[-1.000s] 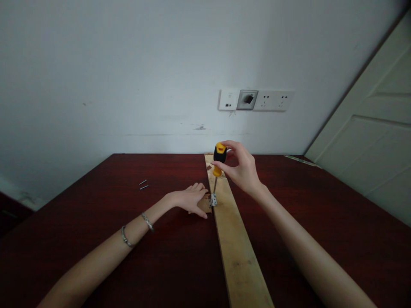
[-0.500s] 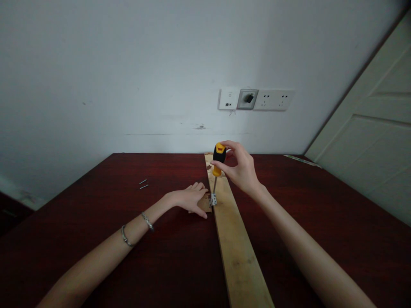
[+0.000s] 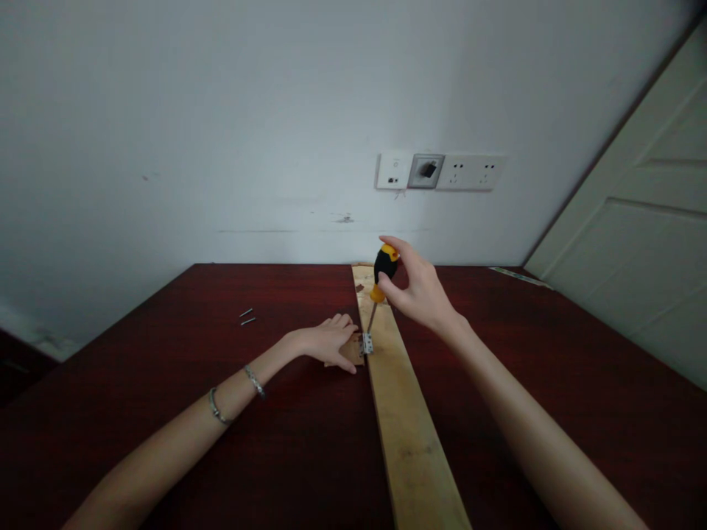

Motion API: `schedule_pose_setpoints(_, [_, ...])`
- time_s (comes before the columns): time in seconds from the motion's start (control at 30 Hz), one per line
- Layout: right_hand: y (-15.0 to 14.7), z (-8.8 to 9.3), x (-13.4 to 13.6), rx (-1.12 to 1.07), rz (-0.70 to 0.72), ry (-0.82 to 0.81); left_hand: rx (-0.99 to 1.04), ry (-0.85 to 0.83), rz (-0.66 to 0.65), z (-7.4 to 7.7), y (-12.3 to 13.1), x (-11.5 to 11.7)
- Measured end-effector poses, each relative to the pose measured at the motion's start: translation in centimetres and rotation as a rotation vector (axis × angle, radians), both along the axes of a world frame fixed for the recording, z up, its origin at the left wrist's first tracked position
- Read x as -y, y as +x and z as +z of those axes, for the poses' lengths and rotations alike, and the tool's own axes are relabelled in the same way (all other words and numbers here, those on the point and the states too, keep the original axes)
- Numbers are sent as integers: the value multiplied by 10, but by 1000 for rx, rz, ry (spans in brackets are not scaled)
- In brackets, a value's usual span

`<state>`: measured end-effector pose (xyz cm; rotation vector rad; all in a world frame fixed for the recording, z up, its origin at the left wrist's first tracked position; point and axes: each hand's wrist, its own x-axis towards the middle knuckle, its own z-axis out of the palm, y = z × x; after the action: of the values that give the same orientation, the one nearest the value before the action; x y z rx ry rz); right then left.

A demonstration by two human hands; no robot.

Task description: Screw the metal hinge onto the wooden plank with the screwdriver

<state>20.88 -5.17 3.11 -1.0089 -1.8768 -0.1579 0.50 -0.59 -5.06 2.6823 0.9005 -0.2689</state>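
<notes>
My right hand [image 3: 417, 285] grips a yellow-and-black screwdriver [image 3: 385, 263] by its handle. The shaft slants down and left, its tip at a small metal hinge [image 3: 367, 343]. One leaf of that hinge lies on a long pale wooden plank [image 3: 412, 419], the other toward a short brown wood piece [image 3: 353, 352] butted against the plank's left side. My left hand [image 3: 334, 342] rests over this short piece with fingers spread, pressing on it and partly hiding it. Any screw under the tip is too small to make out.
Two screws [image 3: 247, 317] lie on the dark red table [image 3: 298, 456] left of my left hand. A white wall with sockets [image 3: 469, 172] rises behind the table. A thin patterned strip [image 3: 521, 277] lies at the far right edge, near a pale door [image 3: 652, 199].
The screwdriver handle has tilted to the right, and my right hand has shifted slightly and changed its grip around it. My left hand, the plank and the hinge stay put.
</notes>
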Motion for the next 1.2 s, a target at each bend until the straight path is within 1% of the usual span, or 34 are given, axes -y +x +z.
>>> schedule_pose_setpoints(0.17, [-1,2,0,15,-35,-34,-5,5,-4,0,-1,0])
schedule_pose_setpoints(0.43, [-4,5,3,-76,74,-64,1,13,-14,-2,0,-2])
schedule_pose_setpoints(0.53, [-4,7,5,-107,94,-72,0,15,-10,-2,0,-1])
schedule_pose_setpoints(0.7, [-4,7,4,-150,53,-40,-9,9,-2,1,0,1])
schedule_pose_setpoints(0.9, [-5,6,4,-133,98,-47,-33,14,-1,4,1,4])
schedule_pose_setpoints(1.2, [-9,4,5,-119,22,39,-19,25,-8,0,0,0])
